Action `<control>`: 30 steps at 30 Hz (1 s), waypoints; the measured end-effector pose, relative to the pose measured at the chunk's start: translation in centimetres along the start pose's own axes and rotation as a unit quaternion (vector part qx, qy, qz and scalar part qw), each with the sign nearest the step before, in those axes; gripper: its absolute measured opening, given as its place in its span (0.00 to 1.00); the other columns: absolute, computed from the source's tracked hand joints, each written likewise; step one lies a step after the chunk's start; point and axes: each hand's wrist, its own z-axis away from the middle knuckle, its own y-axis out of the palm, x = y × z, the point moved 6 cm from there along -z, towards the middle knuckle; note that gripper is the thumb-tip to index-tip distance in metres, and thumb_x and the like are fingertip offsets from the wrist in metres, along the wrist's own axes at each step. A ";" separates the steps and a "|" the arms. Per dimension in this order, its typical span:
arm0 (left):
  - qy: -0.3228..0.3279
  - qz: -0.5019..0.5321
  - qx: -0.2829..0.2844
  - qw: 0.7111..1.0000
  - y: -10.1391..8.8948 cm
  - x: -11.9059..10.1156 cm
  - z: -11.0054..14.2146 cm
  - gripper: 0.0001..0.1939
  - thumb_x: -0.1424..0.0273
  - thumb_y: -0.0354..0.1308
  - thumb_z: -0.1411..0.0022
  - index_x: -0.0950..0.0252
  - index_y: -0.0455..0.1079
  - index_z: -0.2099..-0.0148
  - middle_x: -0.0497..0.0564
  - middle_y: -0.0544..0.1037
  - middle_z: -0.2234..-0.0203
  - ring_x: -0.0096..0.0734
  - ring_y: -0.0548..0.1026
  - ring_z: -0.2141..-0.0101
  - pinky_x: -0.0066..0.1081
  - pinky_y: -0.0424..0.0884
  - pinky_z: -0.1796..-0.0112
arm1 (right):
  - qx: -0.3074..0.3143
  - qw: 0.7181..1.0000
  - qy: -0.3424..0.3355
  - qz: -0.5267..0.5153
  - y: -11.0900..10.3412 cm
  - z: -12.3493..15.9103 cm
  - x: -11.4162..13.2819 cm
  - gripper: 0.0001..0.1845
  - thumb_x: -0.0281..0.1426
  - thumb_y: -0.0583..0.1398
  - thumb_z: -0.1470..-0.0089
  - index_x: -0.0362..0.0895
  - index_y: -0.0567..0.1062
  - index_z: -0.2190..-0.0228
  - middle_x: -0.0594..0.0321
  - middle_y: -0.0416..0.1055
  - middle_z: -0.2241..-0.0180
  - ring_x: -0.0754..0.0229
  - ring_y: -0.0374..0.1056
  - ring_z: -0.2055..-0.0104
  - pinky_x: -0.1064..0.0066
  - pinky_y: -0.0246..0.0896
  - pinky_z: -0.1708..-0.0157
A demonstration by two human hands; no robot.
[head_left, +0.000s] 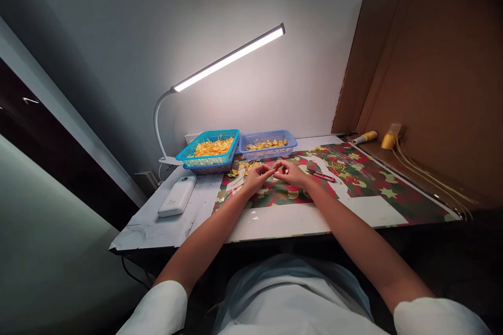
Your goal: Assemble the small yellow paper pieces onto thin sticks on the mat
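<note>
My left hand and my right hand meet fingertip to fingertip over the camouflage-patterned mat. Both are closed in a pinch; whatever sits between the fingers is too small to make out. Just behind my left hand lie loose yellow pieces on the mat. Thread snips with reddish handles rest to the right of my right hand. Beyond them is a scatter of small gold-coloured bits.
A teal basket of yellow pieces and a blue-purple basket of golden pieces stand at the back under a lit lamp. A white power bank lies left. Yellow thread spools stand near the cardboard panel at right.
</note>
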 end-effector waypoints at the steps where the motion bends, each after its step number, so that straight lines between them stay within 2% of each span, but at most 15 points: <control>1: 0.000 0.010 0.005 1.000 0.1 0.0 0.0 0.20 0.53 0.63 0.52 0.67 0.68 0.72 0.47 0.71 0.79 0.23 0.66 0.78 0.24 0.61 0.76 | 0.013 1.000 0.004 -0.008 0.2 0.0 -0.3 0.15 0.41 0.61 0.53 0.43 0.70 0.67 0.64 0.68 0.68 0.66 0.58 0.74 0.72 0.54 0.74; 7: -0.011 0.025 0.003 1.000 0.3 0.2 0.0 0.21 0.52 0.62 0.51 0.67 0.66 0.72 0.45 0.68 0.79 0.21 0.62 0.78 0.23 0.58 0.76 | -0.009 0.999 -0.005 -0.032 0.3 -0.2 -0.8 0.19 0.47 0.61 0.55 0.43 0.69 0.73 0.67 0.64 0.76 0.67 0.56 0.76 0.73 0.53 0.76; 13: -0.026 0.021 -0.001 0.999 0.2 0.3 0.1 0.20 0.53 0.61 0.51 0.66 0.65 0.72 0.45 0.67 0.79 0.21 0.62 0.77 0.24 0.58 0.76 | -0.009 1.000 -0.007 -0.026 0.4 -0.2 -0.9 0.20 0.48 0.61 0.54 0.42 0.70 0.75 0.66 0.65 0.77 0.66 0.56 0.76 0.72 0.53 0.75; 23: -0.049 -0.007 -0.006 0.999 0.0 0.6 0.0 0.07 0.66 0.53 0.50 0.65 0.64 0.73 0.44 0.67 0.79 0.23 0.62 0.77 0.25 0.58 0.74 | -0.026 0.999 -0.025 0.015 0.2 0.0 -0.2 0.14 0.42 0.59 0.50 0.43 0.69 0.74 0.65 0.66 0.75 0.64 0.59 0.73 0.71 0.54 0.73; 30: -0.041 -0.046 0.018 0.998 0.3 0.8 -0.1 0.07 0.66 0.48 0.50 0.64 0.61 0.75 0.46 0.68 0.77 0.26 0.63 0.75 0.26 0.59 0.72 | -0.032 0.998 -0.040 0.033 0.0 0.0 0.3 0.08 0.35 0.56 0.48 0.43 0.68 0.73 0.65 0.65 0.75 0.63 0.59 0.71 0.71 0.53 0.71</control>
